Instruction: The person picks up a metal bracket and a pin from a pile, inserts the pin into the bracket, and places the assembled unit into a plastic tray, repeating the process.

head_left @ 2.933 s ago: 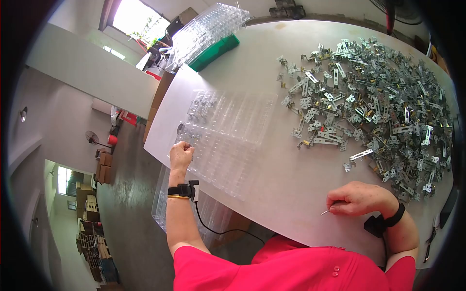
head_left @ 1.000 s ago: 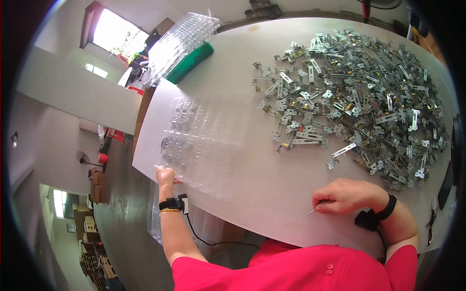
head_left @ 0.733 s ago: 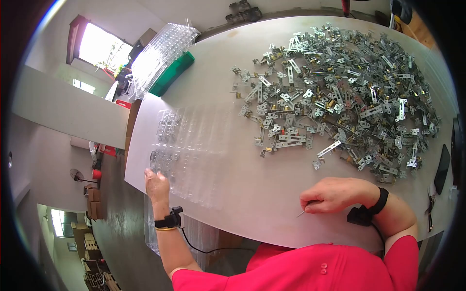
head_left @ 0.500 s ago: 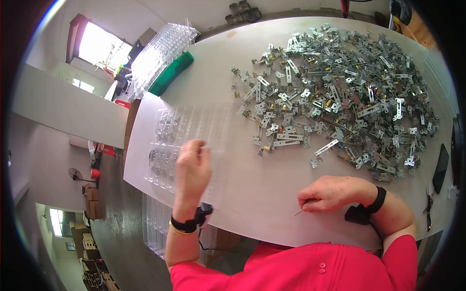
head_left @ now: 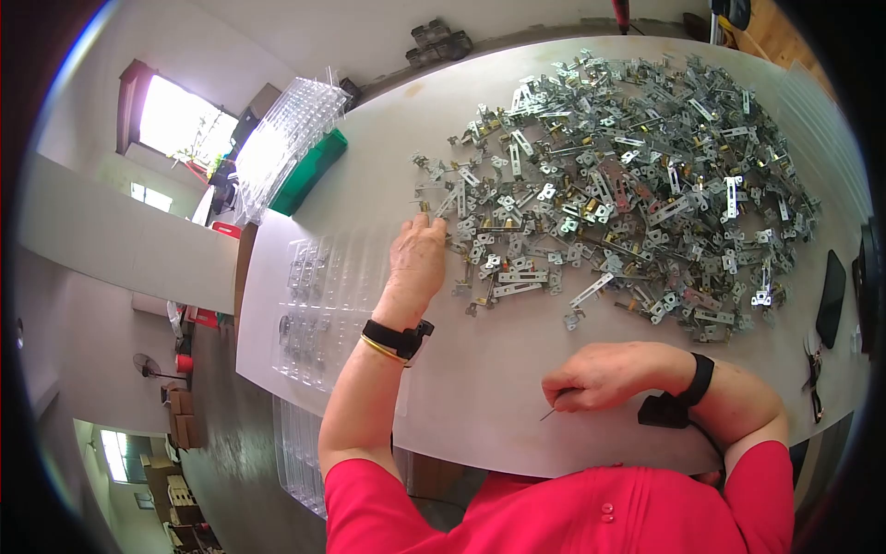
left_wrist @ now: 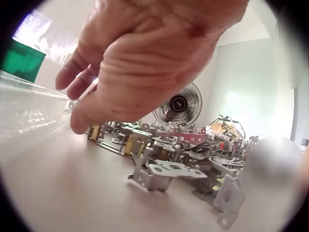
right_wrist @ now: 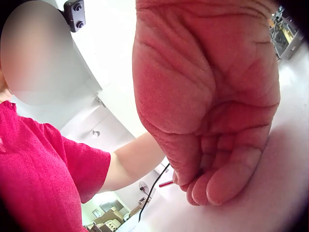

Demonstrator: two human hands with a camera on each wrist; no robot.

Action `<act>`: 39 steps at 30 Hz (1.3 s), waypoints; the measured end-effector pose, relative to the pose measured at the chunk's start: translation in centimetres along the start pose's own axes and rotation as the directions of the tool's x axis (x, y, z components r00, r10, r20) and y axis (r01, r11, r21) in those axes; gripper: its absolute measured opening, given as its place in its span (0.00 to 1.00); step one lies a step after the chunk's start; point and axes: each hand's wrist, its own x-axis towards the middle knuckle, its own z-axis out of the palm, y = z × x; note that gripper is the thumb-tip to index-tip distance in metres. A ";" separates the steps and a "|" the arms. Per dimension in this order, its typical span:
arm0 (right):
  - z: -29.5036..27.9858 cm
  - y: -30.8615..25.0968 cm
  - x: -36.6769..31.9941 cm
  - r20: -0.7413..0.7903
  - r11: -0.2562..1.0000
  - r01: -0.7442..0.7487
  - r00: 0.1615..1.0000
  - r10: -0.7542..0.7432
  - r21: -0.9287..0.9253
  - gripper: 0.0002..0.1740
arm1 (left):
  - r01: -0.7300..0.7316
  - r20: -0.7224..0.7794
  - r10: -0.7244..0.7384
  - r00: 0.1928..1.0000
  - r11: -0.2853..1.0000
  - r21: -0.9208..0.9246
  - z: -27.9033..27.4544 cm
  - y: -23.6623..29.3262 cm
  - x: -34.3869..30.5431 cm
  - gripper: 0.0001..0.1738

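Note:
My left hand [head_left: 418, 254] reaches to the left edge of a heap of small metal brackets [head_left: 628, 198]. Its fingertips are right at the outermost pieces; in the left wrist view the fingers [left_wrist: 82, 79] are loosely bent, with nothing seen between them. A silvery bracket [left_wrist: 166, 170] with round holes lies close below that palm. Farther right, my right hand [head_left: 604, 374] rests low over the white table, its thumb and curled fingers pinching a thin metal rod [head_left: 548, 415]. To the left lies a clear plastic compartment tray [head_left: 355, 263], with metal parts in its left-hand compartments.
A green bin [head_left: 309, 173] with stacked clear trays [head_left: 288, 138] leaning on it stands at the back left. At the right edge lie a dark flat object [head_left: 832, 297] and pliers [head_left: 813, 380]. More clear trays [head_left: 297, 457] sit below the table's front edge.
My left hand has left the tray's left edge and crossed over the tray to the bracket heap on the right. The right hand keeps its pinch on the rod, and the view has shifted rightward.

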 end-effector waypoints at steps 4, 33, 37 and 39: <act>0.1 0.2 0.2 -0.001 1.000 -0.004 1.000 0.004 0.002 0.11 | -0.065 -0.026 0.067 0.997 0.996 0.063 0.9 -1.0 0.6 0.17; 0.7 0.9 0.1 -0.076 0.999 0.047 0.996 -0.048 -0.014 0.09 | -0.238 -0.485 0.127 0.865 0.955 -0.175 -7.1 7.1 -3.6 0.12; 0.7 0.9 0.3 -0.050 0.999 0.041 0.998 -0.042 -0.029 0.11 | -0.269 -0.557 0.047 0.829 0.906 -0.325 -4.5 8.2 -2.6 0.11; 0.7 1.0 0.3 -0.042 0.998 0.027 0.999 -0.029 -0.048 0.11 | -0.284 -0.560 0.038 0.828 0.889 -0.360 -3.3 8.7 -2.4 0.10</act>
